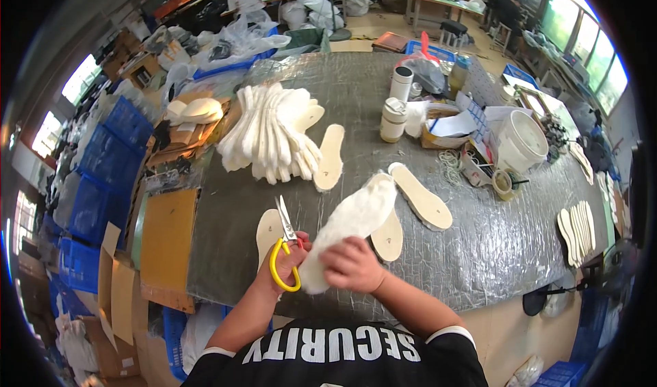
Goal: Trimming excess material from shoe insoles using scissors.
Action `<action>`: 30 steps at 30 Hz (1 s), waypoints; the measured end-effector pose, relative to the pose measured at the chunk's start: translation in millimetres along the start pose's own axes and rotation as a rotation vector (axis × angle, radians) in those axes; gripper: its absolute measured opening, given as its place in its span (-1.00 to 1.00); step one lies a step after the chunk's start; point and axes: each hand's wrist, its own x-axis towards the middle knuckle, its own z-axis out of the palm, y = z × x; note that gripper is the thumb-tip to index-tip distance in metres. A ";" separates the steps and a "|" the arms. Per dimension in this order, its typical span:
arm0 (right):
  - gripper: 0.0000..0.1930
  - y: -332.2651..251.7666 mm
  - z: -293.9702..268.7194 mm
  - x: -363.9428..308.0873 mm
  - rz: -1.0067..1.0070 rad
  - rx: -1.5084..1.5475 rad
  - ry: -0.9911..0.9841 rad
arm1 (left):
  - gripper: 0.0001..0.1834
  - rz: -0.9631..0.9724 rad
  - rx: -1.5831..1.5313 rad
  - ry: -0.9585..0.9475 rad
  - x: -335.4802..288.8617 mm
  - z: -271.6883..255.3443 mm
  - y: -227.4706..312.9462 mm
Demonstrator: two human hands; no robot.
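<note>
My left hand is closed around yellow-handled scissors, whose parted blades point away from me. A fluffy white insole slants between my hands, its lower end beside my left fingers. My right hand grips it along the lower right edge; its fingertips are partly hidden. Under and around it lie flat cream insoles: one left of the scissors, one partly covered by the fluffy one, one to the right, and one farther away.
A large pile of fleecy insoles sits at the far left of the dark table. Bottles, a white bucket and a tangle of string stand at the right. More insoles are stacked near the right edge.
</note>
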 end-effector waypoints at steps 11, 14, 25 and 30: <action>-0.27 -22.6 7.8 -86.4 1.498 1.064 0.637 | -0.67 0.604 1.027 -0.131 -15.1 9.3 -26.7; -0.23 -17.4 7.0 -70.0 1.532 1.531 0.819 | -0.66 0.656 1.229 -0.261 -23.1 36.2 -23.7; -0.35 -17.2 -7.4 -70.4 1.282 1.879 0.552 | -0.58 0.323 0.622 0.066 -6.4 45.4 -21.2; -0.38 -18.4 -11.7 -68.5 1.226 1.765 0.301 | -0.57 0.250 0.461 -0.012 19.5 65.7 -7.3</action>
